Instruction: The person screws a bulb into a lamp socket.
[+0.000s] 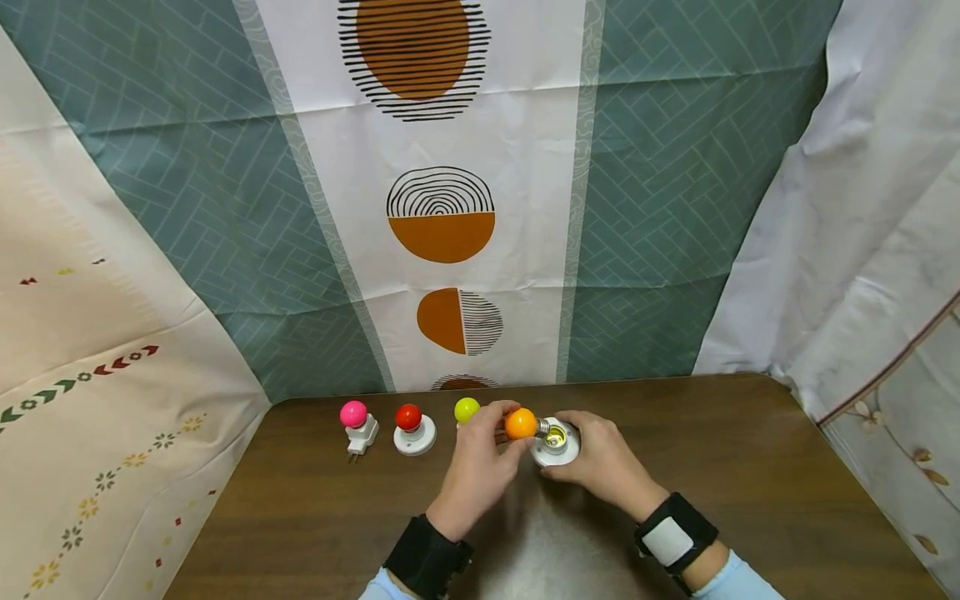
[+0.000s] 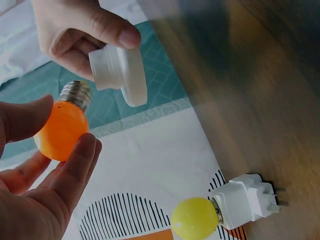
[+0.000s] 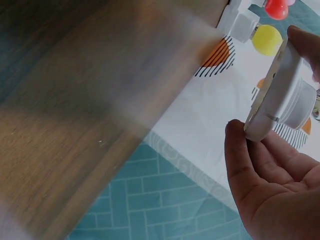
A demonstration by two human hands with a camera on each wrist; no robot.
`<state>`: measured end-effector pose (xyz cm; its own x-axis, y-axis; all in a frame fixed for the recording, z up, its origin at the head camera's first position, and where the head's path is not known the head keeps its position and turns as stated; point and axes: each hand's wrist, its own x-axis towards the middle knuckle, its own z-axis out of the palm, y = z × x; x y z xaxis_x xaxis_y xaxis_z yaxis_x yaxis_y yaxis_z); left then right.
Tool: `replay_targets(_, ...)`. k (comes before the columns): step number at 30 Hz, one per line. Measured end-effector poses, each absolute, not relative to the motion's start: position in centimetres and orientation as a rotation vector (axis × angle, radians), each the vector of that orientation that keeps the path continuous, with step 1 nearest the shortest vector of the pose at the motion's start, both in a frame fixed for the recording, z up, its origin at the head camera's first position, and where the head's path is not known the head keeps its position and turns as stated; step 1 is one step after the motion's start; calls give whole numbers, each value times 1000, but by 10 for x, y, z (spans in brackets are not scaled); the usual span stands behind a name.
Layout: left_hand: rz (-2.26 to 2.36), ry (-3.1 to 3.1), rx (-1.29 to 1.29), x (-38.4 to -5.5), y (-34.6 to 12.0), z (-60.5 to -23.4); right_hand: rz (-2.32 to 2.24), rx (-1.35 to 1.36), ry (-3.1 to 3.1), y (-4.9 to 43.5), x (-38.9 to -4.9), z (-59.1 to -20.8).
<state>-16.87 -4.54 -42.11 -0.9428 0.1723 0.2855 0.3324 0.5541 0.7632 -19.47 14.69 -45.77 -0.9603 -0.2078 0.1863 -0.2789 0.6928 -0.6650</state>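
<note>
My left hand (image 1: 480, 454) pinches an orange light bulb (image 2: 62, 130) by its round globe between thumb and fingers. The bulb's metal screw base (image 2: 76, 93) points toward a round white lamp socket (image 1: 556, 442). That socket is held up by my right hand (image 1: 603, 458), thumb and fingers gripping the edge of its disc. In the head view the socket's opening, with brass-coloured metal inside, faces the bulb. A small gap shows between screw base and socket in the left wrist view. In the right wrist view the socket (image 3: 280, 95) hides most of the bulb.
On the brown table (image 1: 300, 517) at the back left stand a pink bulb (image 1: 353, 414) in a white plug adapter (image 1: 362, 434) and a red bulb (image 1: 408, 417) in a round white socket (image 1: 415, 438). A yellow bulb (image 2: 195, 218) in a plug adapter (image 2: 247, 201) stands behind my left hand.
</note>
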Motion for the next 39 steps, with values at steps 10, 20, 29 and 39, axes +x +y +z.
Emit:
replay_targets(10, -1222, -2633, -539, -166, -37, -412, 1122, 413, -2816, 142, -193, -456)
replay_targets(20, -946, -2684, -671, -167, -32, -411, 1073, 471, -2782, 139, -193, -455)
replay_targets(29, -835, -2728, -663, -168, -28, -410, 1032, 482, -2758, 138, -192, -454)
replay_targets(39, -947, -2717, -604, -171, -26, -410, 1026, 467, -2772, 138, -192, -456)
